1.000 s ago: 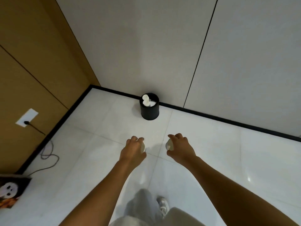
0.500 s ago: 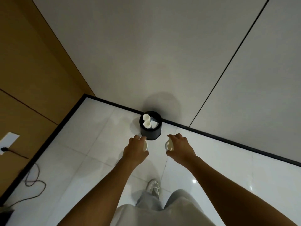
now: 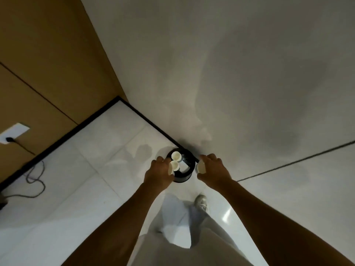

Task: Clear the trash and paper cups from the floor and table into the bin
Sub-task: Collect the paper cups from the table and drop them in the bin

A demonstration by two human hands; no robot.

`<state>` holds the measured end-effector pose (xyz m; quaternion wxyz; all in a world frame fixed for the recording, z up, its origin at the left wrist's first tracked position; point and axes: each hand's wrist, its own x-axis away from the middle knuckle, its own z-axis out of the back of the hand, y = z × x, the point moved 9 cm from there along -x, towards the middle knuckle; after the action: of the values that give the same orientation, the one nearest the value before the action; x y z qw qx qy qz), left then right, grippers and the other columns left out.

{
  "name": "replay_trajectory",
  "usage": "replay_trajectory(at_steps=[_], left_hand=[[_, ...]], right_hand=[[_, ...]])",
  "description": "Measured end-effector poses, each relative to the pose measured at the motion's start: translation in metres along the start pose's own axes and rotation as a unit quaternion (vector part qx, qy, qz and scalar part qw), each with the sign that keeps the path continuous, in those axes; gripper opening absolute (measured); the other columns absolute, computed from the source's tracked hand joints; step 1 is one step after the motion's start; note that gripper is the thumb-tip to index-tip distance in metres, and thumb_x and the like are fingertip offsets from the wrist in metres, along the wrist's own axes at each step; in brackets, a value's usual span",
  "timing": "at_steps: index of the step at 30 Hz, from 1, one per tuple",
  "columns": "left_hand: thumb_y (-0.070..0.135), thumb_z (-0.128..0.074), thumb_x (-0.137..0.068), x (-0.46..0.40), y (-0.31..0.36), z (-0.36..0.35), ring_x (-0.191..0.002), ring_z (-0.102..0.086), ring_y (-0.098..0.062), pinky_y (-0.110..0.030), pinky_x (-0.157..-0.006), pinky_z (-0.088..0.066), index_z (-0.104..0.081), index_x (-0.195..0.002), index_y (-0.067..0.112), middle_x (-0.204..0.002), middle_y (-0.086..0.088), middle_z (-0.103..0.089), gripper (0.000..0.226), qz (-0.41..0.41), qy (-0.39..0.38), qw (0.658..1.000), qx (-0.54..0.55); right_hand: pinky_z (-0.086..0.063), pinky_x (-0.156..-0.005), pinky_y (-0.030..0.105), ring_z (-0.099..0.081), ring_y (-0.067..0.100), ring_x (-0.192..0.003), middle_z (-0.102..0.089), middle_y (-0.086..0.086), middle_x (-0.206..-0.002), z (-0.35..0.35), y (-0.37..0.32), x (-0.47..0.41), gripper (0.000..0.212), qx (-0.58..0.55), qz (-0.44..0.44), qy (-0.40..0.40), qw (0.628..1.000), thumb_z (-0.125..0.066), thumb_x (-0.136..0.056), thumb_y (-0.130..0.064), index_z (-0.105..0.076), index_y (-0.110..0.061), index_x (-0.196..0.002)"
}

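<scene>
- Left hand (image 3: 159, 174) grips a paper cup (image 3: 170, 168) at the bin's near-left rim.
- Right hand (image 3: 214, 172) grips a second cup (image 3: 200, 167) beside the right rim.
- Black bin (image 3: 182, 178), on the floor against the wall base near the corner, already holds two cups (image 3: 175, 160); both held cups remain undropped.

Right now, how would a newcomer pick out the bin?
Find the corner where the brown wall meets the grey wall. The bin stands on the white floor against the grey wall's black skirting. It is the only black round tub, with white cups inside.
</scene>
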<state>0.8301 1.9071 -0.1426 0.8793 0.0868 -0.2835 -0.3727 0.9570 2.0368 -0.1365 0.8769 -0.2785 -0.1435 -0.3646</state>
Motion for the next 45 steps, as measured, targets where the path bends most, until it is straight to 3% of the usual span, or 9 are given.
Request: replay_trajectory(at_steps=[11, 24, 29, 36, 45], left_hand=[[0.033, -0.064, -0.086, -0.029, -0.02, -0.015, -0.123, -0.042, -0.021, -0.036, -0.094, -0.05, -0.039, -0.139, 0.02, -0.135, -0.004, -0.042, 0.059, 0.197, 0.023, 0.973, 0.121], [0.034, -0.064, -0.087, -0.102, -0.046, -0.025, -0.123, -0.042, -0.022, -0.036, -0.092, -0.048, -0.041, -0.137, 0.02, -0.137, -0.005, -0.042, 0.058, 0.295, 0.052, 0.932, 0.204], [0.032, -0.065, -0.086, -0.115, -0.062, -0.058, -0.125, -0.04, -0.023, -0.039, -0.093, -0.05, -0.039, -0.139, 0.019, -0.138, -0.005, -0.041, 0.061, 0.347, 0.075, 0.903, 0.242], [0.032, -0.065, -0.086, -0.152, -0.099, -0.135, -0.126, -0.04, -0.025, -0.04, -0.093, -0.049, -0.039, -0.139, 0.018, -0.139, -0.005, -0.04, 0.06, 0.375, 0.093, 0.881, 0.274], [0.033, -0.068, -0.085, -0.238, -0.151, -0.264, -0.125, -0.042, -0.027, -0.038, -0.09, -0.049, -0.041, -0.138, 0.018, -0.14, -0.006, -0.041, 0.061, 0.358, 0.102, 0.883, 0.287]], right_hand=[[-0.045, -0.097, 0.037, -0.039, 0.028, -0.124, -0.036, 0.007, -0.14, 0.022, -0.022, -0.124, 0.07, 0.071, 0.138, -0.129, 0.979, -0.067, -0.083, -0.024, -0.034, -0.023, -0.144], [-0.044, -0.096, 0.032, -0.04, 0.026, -0.127, -0.037, 0.006, -0.143, 0.0, -0.047, -0.209, 0.067, 0.159, 0.219, -0.173, 0.947, -0.068, -0.085, -0.026, -0.035, -0.021, -0.143], [-0.043, -0.095, 0.032, -0.039, 0.028, -0.127, -0.035, 0.008, -0.144, -0.041, -0.045, -0.235, 0.065, 0.177, 0.262, -0.208, 0.926, -0.067, -0.085, -0.022, -0.037, -0.017, -0.142], [-0.044, -0.093, 0.036, -0.042, 0.031, -0.121, -0.04, 0.008, -0.137, -0.127, -0.027, -0.294, 0.062, 0.196, 0.253, -0.223, 0.921, -0.068, -0.083, -0.021, -0.04, -0.016, -0.138], [-0.045, -0.093, 0.034, -0.042, 0.029, -0.125, -0.04, 0.008, -0.138, -0.258, 0.015, -0.387, 0.068, 0.238, 0.251, -0.234, 0.909, -0.072, -0.082, -0.023, -0.038, -0.018, -0.141]])
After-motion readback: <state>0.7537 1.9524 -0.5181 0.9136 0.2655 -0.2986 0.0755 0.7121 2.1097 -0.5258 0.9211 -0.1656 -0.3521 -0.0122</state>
